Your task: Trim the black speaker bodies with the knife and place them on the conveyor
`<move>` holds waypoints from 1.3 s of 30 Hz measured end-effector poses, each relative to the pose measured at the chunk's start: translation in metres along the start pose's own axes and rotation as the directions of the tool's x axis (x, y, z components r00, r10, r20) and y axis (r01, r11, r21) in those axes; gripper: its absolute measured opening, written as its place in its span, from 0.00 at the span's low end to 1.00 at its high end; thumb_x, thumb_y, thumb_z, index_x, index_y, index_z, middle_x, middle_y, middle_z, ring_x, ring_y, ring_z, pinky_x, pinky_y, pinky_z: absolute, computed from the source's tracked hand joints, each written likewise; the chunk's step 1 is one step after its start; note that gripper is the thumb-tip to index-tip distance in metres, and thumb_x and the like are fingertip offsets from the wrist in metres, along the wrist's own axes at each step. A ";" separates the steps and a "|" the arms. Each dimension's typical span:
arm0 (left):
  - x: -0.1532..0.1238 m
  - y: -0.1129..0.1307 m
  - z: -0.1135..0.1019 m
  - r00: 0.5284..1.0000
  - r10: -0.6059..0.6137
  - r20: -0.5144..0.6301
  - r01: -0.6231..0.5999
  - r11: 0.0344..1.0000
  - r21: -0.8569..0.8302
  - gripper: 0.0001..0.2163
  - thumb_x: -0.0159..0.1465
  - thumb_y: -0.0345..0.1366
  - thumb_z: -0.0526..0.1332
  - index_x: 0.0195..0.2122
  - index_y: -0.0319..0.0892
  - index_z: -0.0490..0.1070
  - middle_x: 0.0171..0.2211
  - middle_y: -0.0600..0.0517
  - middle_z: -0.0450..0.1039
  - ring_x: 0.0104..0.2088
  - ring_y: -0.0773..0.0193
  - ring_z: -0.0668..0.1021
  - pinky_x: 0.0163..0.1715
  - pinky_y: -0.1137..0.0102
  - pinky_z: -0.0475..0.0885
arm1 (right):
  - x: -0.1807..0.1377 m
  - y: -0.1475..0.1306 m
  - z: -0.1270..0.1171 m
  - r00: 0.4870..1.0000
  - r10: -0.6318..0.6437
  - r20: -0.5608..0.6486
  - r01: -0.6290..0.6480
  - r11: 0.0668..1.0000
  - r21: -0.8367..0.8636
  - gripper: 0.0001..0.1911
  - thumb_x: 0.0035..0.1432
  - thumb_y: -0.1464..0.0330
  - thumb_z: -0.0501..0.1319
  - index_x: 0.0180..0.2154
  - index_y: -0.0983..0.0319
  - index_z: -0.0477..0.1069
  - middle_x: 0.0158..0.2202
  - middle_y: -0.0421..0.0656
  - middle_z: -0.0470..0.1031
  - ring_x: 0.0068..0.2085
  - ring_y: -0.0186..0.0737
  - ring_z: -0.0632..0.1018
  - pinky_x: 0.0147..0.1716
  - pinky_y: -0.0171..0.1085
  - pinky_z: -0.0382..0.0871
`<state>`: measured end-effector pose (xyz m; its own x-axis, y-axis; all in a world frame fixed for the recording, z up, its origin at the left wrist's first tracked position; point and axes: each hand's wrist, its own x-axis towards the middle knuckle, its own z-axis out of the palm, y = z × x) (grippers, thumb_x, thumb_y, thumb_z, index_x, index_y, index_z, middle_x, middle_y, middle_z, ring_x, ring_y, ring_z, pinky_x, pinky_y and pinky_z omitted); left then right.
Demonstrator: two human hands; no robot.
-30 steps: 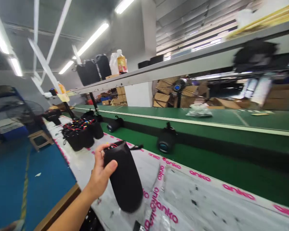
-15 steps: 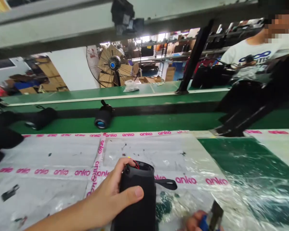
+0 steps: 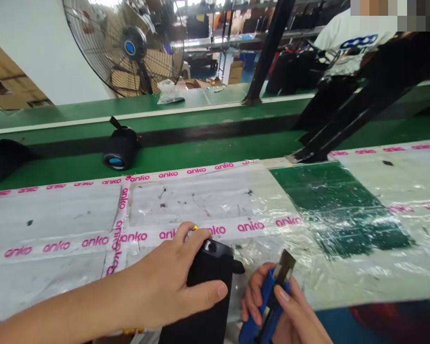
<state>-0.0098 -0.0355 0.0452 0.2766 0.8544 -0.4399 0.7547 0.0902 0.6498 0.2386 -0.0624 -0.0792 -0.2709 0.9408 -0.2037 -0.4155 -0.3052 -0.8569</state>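
In the head view, the black housing is in the left hand, near the lower edge, tilted, its bottom end out of sight. The fingers curl over its top rim beside a small yellow piece, with the thumb pressed along its side; a strap juts from its right. Right of the housing, the right hand is closed around a blue-handled cutter, its flat blade pointing up and away from the housing.

For good work at this point, I'd grip the housing firmly below the rim, turn the edge off the left fingers and the fabric, and show no more blade than needed. Steadying it against the desk would likely help.

The plainest lettering is "anko" in pink, repeated on the tape beyond the housing and to its left. Far beyond the housing, on its right, a person's white shirt bears blue print too blurred to read. I can make out no writing on the housing or cutter.
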 end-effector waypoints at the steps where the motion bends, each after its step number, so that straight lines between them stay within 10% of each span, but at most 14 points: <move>1: 0.003 0.003 0.000 1.000 0.001 0.029 -0.002 0.999 0.038 0.36 0.65 0.56 0.64 0.70 0.46 0.59 0.65 0.37 0.61 0.53 0.38 0.78 0.52 0.46 0.76 | -0.004 -0.007 -0.001 1.000 0.000 -0.018 -0.001 0.998 -0.056 0.15 0.71 0.54 0.56 0.49 0.53 0.74 0.33 0.45 0.77 0.27 0.46 0.77 0.28 0.47 0.78; 4: 0.018 0.007 -0.003 0.991 0.089 0.101 -0.099 0.990 0.098 0.43 0.58 0.56 0.70 0.71 0.46 0.60 0.65 0.38 0.64 0.52 0.35 0.79 0.50 0.43 0.77 | -0.013 -0.038 -0.002 0.989 -0.143 -0.039 0.098 0.831 -0.548 0.14 0.73 0.59 0.57 0.55 0.53 0.72 0.39 0.47 0.81 0.36 0.51 0.82 0.32 0.44 0.80; 6: 0.030 0.004 -0.005 0.963 0.235 0.131 -0.244 0.968 0.054 0.39 0.57 0.54 0.72 0.67 0.47 0.65 0.62 0.40 0.68 0.55 0.37 0.76 0.55 0.44 0.75 | -0.012 -0.057 0.001 0.943 -0.294 0.155 0.276 0.435 -0.857 0.13 0.74 0.61 0.56 0.56 0.53 0.71 0.43 0.47 0.82 0.40 0.51 0.84 0.34 0.42 0.81; 9: 0.049 -0.006 -0.003 0.893 0.420 0.162 -0.399 0.905 -0.148 0.30 0.58 0.48 0.74 0.59 0.47 0.68 0.54 0.46 0.71 0.55 0.46 0.74 0.58 0.53 0.73 | -0.004 -0.071 0.004 0.813 -0.321 0.486 0.472 -0.126 -0.872 0.13 0.77 0.66 0.50 0.55 0.60 0.68 0.41 0.49 0.82 0.36 0.47 0.84 0.29 0.39 0.79; 11: 0.059 -0.014 0.003 0.863 0.480 0.159 -0.425 0.859 -0.284 0.28 0.56 0.45 0.74 0.56 0.48 0.68 0.50 0.49 0.69 0.50 0.52 0.75 0.55 0.57 0.73 | 0.001 -0.072 0.005 0.792 -0.284 0.541 0.476 -0.268 -0.838 0.13 0.77 0.69 0.47 0.54 0.63 0.67 0.38 0.50 0.81 0.33 0.47 0.83 0.25 0.40 0.77; 19: 0.070 -0.032 0.017 0.799 0.594 0.092 -0.508 0.750 -0.422 0.35 0.55 0.47 0.76 0.61 0.51 0.63 0.56 0.46 0.66 0.58 0.47 0.72 0.62 0.54 0.67 | -0.001 -0.068 0.005 0.841 -0.205 0.501 0.452 -0.242 -0.859 0.13 0.75 0.71 0.48 0.55 0.65 0.65 0.36 0.47 0.78 0.31 0.45 0.80 0.23 0.41 0.74; 39: 0.072 -0.034 0.011 0.820 0.549 0.164 -0.446 0.791 -0.419 0.37 0.54 0.47 0.78 0.61 0.53 0.63 0.60 0.45 0.63 0.62 0.41 0.69 0.63 0.50 0.68 | -0.005 -0.075 0.010 0.860 -0.163 0.483 0.426 -0.291 -0.857 0.16 0.67 0.77 0.51 0.55 0.66 0.66 0.35 0.48 0.77 0.29 0.47 0.79 0.23 0.41 0.70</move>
<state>-0.0085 0.0176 -0.0153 0.7382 0.6662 -0.1058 0.2249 -0.0952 0.9697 0.2628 -0.0459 -0.0097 -0.5848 0.7877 0.1937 0.7492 0.6160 -0.2433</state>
